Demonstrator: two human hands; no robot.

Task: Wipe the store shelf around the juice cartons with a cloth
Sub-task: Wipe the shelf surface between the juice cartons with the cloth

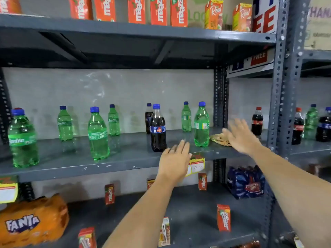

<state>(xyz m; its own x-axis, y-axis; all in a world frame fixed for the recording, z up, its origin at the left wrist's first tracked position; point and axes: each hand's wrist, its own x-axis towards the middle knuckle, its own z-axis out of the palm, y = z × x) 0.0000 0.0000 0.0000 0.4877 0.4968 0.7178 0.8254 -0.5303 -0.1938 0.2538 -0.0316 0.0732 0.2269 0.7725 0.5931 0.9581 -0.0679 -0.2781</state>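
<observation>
A crumpled yellowish cloth (219,139) lies on the grey middle shelf (125,163), right of a green bottle (201,125). My right hand (239,136), blurred, fingers spread, hovers just right of the cloth, at most brushing its edge. My left hand (174,158) is open and flat at the shelf's front edge, below a dark cola bottle (157,129). Small red juice cartons (223,217) stand scattered on the lower shelf (193,208). Larger orange juice cartons (157,10) line the top shelf.
Several green and dark soda bottles stand spaced along the middle shelf. A price tag (197,163) hangs at its front edge. An orange Fanta pack (32,222) and a blue bottle pack (245,183) sit on the lower shelf. A perforated upright (281,86) bounds the right.
</observation>
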